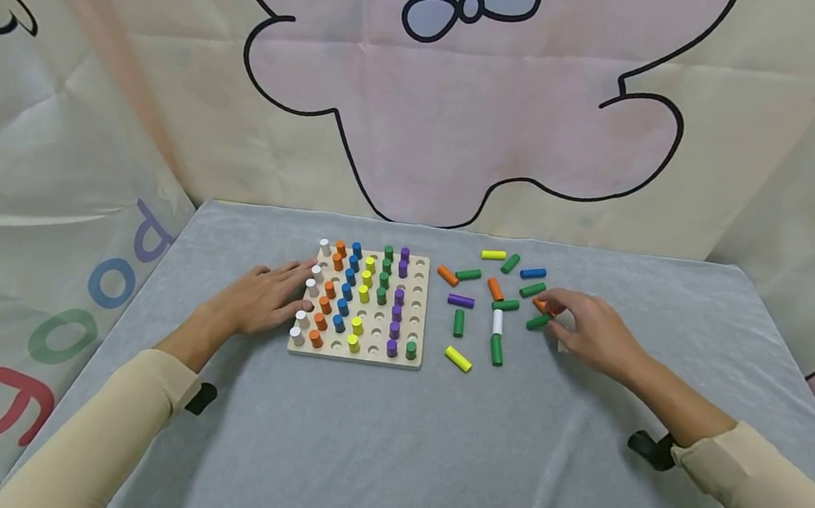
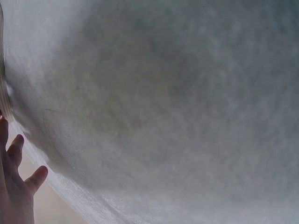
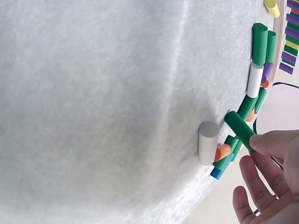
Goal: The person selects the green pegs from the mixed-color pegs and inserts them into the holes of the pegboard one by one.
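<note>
Grey felt covers the table [image 1: 370, 451], with a cartoon-printed backdrop behind. At centre frame, the left hand [image 1: 262, 300] lies flat, fingers straight, touching the left edge of the wooden pegboard [image 1: 356, 355]. Right of centre, the right hand [image 1: 591, 332] pinches a green peg [image 3: 240, 130] among loose pegs; a white peg [image 3: 208, 142] lies just beside it.

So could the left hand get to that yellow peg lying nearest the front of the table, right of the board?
Probably, but awkwardly. The left hand rests at the left edge of the pegboard, and the yellow peg lies beyond its right edge, so it must cross over the upright pegs. The right hand seems closer.
</note>
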